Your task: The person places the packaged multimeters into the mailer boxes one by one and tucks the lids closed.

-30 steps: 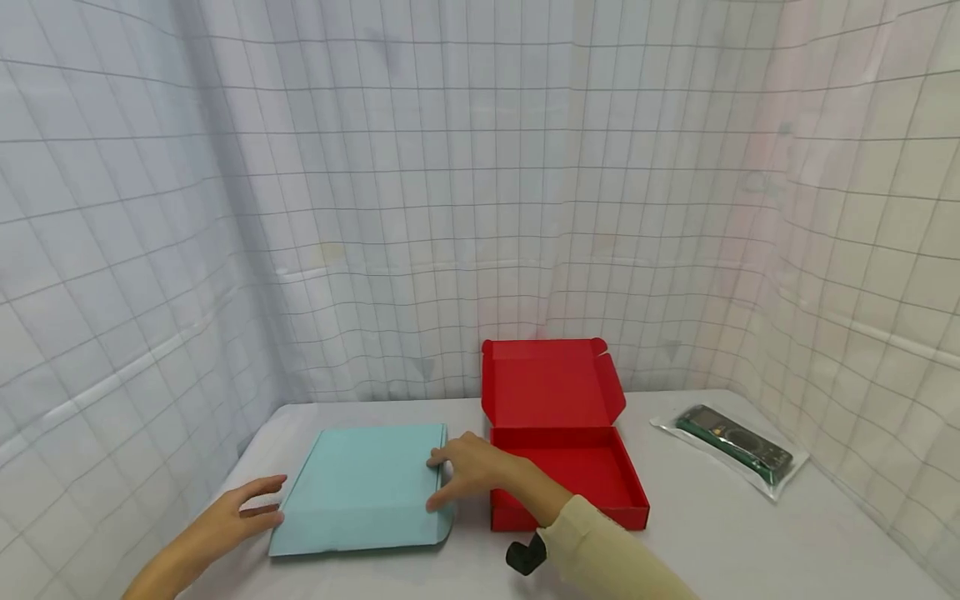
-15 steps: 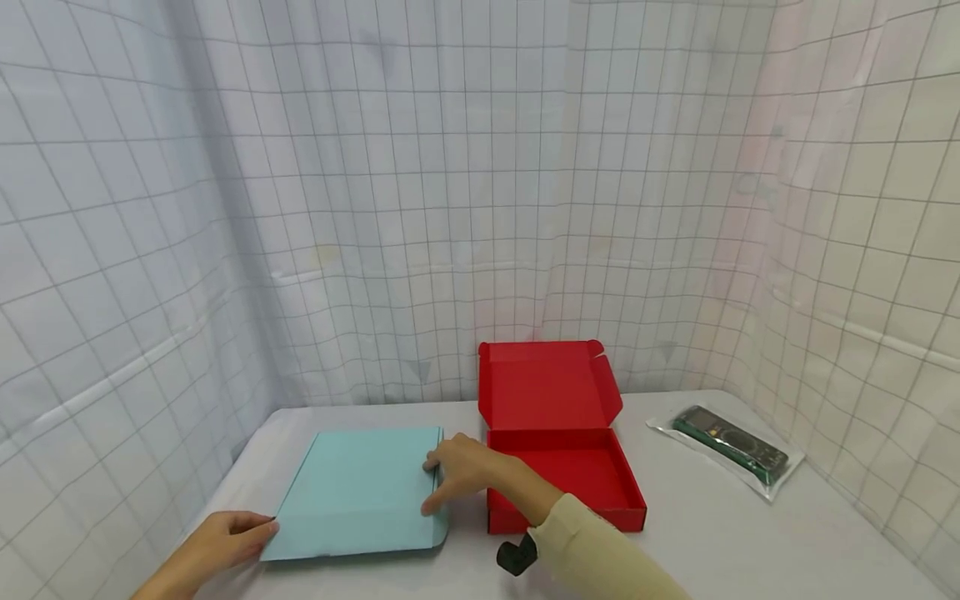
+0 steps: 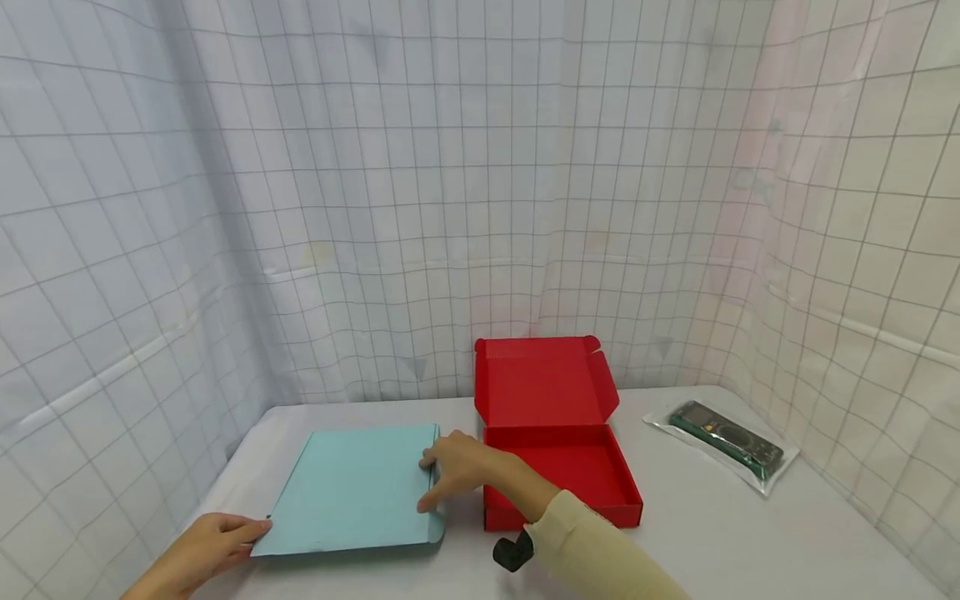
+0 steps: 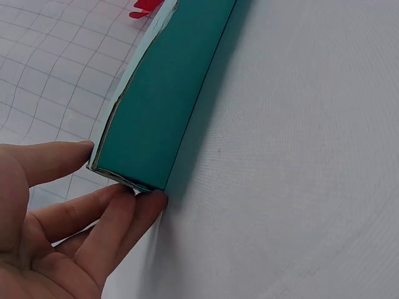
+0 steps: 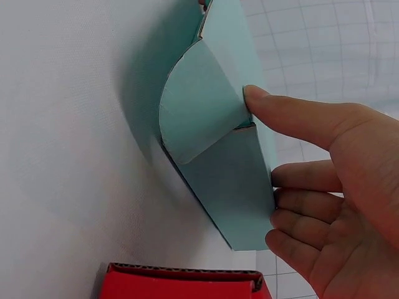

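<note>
A light blue cardboard box (image 3: 352,492) lies on the white-covered table at the left, its lid lowered. My left hand (image 3: 206,546) pinches its front left corner. In the left wrist view, the thumb of my left hand (image 4: 68,237) meets the lid edge and the fingers sit against the lower end of the darker front wall (image 4: 156,106). My right hand (image 3: 459,467) rests at the box's right edge, thumb and fingers spread along it. A rounded side flap (image 5: 196,103) sticks out beneath that thumb in the right wrist view.
An open red cardboard box (image 3: 566,462) stands right of the blue box, its lid (image 3: 551,379) raised at the back. A multimeter-like device (image 3: 731,437) in a clear bag lies at the far right. Gridded white curtains (image 3: 420,208) enclose the table.
My left hand has come from beside the left edge down to the front left corner and taken hold of the blue box. The right hand has stayed at the right edge.
</note>
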### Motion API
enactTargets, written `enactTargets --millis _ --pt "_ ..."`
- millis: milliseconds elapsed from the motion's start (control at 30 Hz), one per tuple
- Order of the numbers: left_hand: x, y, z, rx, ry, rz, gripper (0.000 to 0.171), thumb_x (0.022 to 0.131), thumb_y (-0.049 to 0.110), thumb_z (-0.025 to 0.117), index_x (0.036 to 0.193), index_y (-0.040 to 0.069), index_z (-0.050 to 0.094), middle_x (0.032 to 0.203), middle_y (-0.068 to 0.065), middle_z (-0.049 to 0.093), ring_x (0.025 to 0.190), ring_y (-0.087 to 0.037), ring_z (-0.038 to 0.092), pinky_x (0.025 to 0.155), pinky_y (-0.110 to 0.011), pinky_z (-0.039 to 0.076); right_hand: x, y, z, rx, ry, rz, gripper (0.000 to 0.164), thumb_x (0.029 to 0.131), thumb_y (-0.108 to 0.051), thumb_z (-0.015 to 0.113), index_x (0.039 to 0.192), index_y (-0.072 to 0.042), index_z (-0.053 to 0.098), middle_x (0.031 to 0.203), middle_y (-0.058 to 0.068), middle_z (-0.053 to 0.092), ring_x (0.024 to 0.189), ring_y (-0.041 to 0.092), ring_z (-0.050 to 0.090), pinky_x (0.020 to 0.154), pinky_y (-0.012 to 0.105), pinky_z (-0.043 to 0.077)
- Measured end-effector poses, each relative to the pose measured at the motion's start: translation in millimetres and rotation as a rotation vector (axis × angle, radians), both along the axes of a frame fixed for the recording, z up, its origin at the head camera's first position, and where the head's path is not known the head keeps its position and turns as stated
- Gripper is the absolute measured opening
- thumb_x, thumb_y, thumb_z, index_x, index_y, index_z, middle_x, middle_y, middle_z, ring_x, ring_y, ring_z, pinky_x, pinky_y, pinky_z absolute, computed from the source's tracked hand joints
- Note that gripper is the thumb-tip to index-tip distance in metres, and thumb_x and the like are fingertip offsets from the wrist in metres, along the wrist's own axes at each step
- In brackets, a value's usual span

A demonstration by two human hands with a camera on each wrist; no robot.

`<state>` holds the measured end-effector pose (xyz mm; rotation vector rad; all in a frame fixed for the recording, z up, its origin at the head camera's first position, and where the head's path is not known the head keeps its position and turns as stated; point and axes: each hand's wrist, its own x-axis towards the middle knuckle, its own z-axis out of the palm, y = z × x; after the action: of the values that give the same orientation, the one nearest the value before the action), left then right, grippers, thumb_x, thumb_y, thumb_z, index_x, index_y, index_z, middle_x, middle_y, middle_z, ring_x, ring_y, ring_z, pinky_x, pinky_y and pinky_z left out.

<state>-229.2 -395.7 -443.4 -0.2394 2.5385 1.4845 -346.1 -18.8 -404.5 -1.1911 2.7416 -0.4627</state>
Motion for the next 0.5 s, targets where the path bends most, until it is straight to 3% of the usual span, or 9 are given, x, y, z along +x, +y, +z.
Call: enactTargets --millis 233,367,500 --pt "-2.2 -2.5 -0.3 0.086 -0.001 -0.023 0.049 0.102 0.018 0.067 0.115 -0.029 0.059 0.115 -0.015 0.069 0.108 -0.031 0.066 0.090 -0.043 0.057 3.1 -0.7 3.5 0.001 0.002 -0.004 0.061 0.081 -0.045 0.088 0.132 -0.017 0.073 0.135 -0.006 0.066 0.120 0.014 0.058 0.083 0.022 0.054" --pt "-2.3 -3.3 0.4 0.089 0.007 -0.058 0.046 0.102 0.017 0.066 0.114 -0.027 0.060 0.116 -0.015 0.068 0.109 -0.033 0.066 0.090 -0.043 0.058 4.5 -1.6 3.1 0.000 0.005 -0.007 0.061 0.081 -0.045 0.088 0.132 -0.016 0.073 0.136 -0.005 0.065 0.122 0.015 0.058 0.085 0.022 0.054" --pt "-2.6 -1.3 0.7 0.065 0.013 -0.051 0.044 0.102 0.017 0.067 0.113 -0.026 0.062 0.115 -0.018 0.067 0.109 -0.034 0.066 0.089 -0.044 0.058 3.4 -1.2 0.9 -0.006 0.005 -0.007 0.061 0.081 -0.046 0.087 0.132 -0.016 0.073 0.137 -0.005 0.065 0.122 0.015 0.058 0.084 0.021 0.054"
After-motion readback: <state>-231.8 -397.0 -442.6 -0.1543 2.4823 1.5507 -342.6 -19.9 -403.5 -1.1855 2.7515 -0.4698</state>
